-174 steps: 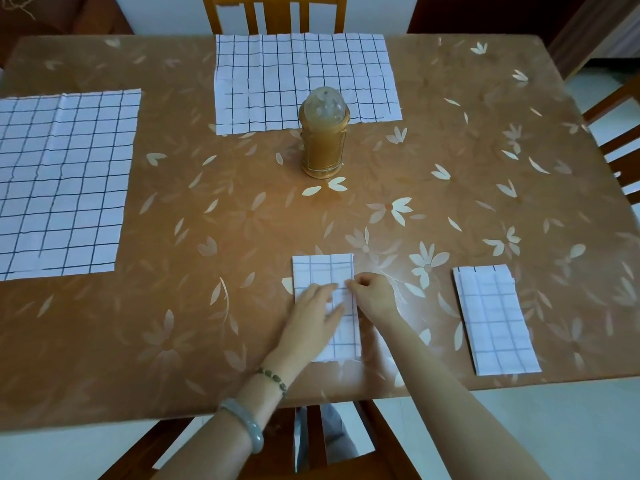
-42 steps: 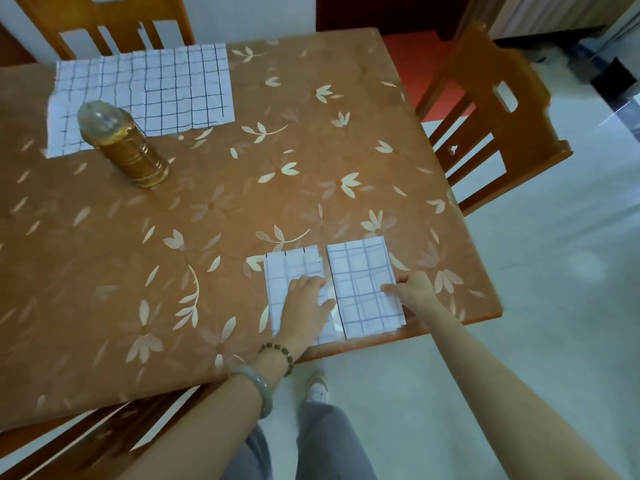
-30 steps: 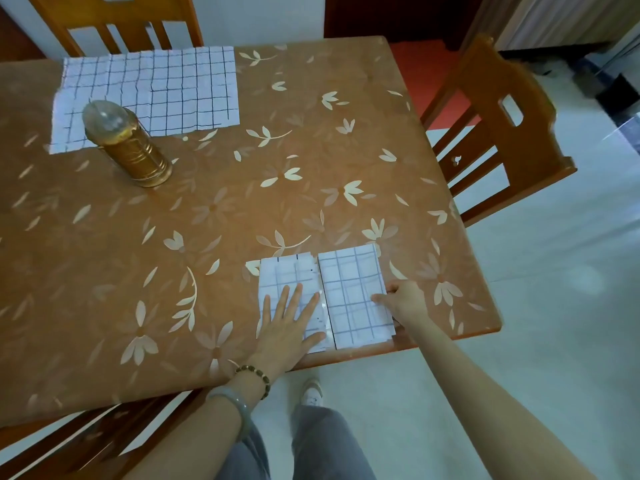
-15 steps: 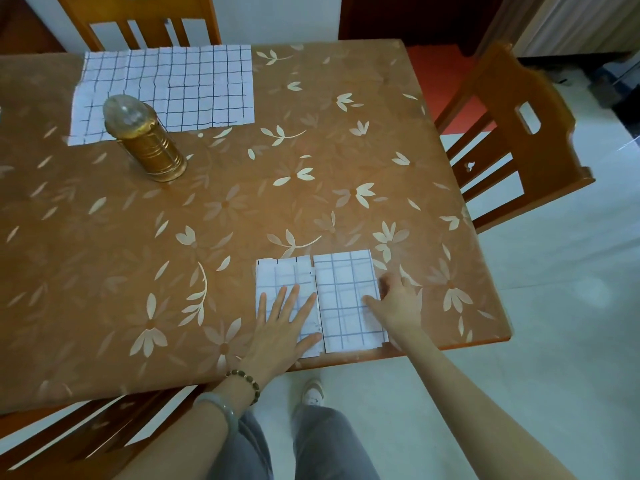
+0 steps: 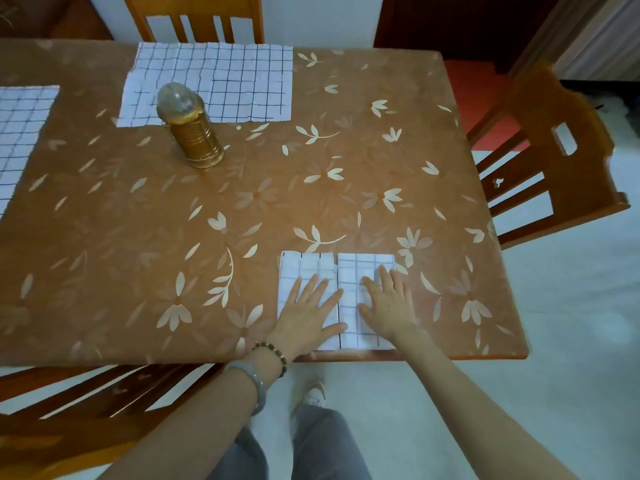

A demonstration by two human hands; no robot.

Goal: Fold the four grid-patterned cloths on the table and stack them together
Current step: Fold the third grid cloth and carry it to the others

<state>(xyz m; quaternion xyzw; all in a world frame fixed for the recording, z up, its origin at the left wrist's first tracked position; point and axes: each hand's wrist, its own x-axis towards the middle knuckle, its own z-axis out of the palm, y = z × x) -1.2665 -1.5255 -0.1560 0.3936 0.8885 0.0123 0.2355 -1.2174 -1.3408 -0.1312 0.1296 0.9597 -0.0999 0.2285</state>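
Half a second earlier the right hand [image 5: 388,306] had been at the outer edge of its cloth. By this moment it had come up onto the top, and the right folded cloth [image 5: 356,268] had closed against its neighbour. Both hands lay flat with fingers spread and straight, pressing down and gripping nothing. The left hand [image 5: 308,317] was on the left folded cloth [image 5: 298,268] and the right hand on the other.

The two folded cloths sat at the near edge of the tabletop [image 5: 311,188], side by side. Their long axes were parallel and ran away from the person, and their long edges met between the hands. The right one seemed to lap slightly over the seam. Stacking probably turned on that: the right cloth lay directly right of the left one, already under the right hand, so a short sideways lift should set it on top.

Farther off stood a golden bottle [image 5: 190,133], its base just in front of one unfolded cloth [image 5: 214,81] at the far edge. A second unfolded cloth [image 5: 17,133] was cut off at the left border. Both were still to be folded. The tabletop was brown with pale flower prints. Wooden chairs stood at the right [image 5: 554,161] and the far side [image 5: 194,19], over a pale floor [image 5: 571,341].
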